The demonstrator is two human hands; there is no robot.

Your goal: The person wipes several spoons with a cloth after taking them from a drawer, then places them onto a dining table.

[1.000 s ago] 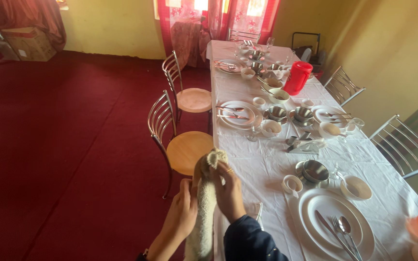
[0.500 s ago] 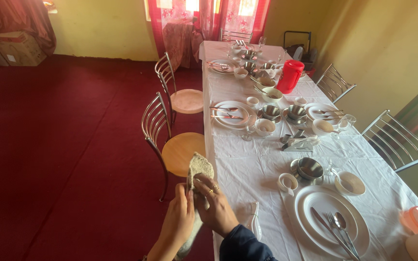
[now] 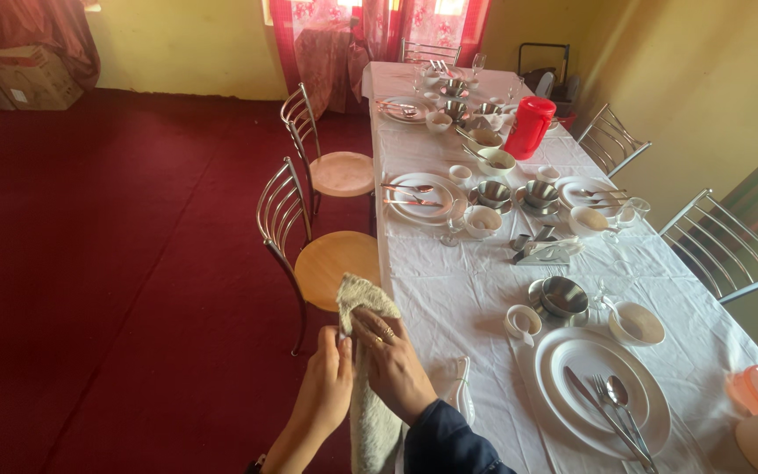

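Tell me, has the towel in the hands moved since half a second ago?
Yes. The beige towel now hangs lower beside the table edge, with more of it below the hands.

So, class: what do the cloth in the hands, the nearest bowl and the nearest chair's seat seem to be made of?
Cloth: apparently terry towelling, beige, with a nubbly matt surface.
Bowl: likely stainless steel, with bright mirror-like reflections.
Chair seat: seemingly light wood or laminate, smooth, on a shiny metal frame.

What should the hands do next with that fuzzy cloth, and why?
Probably gather the cloth into a neater wad. Both the left hand and right hand grip it near the top, beside the white tablecloth, and a long end dangles loose below them.
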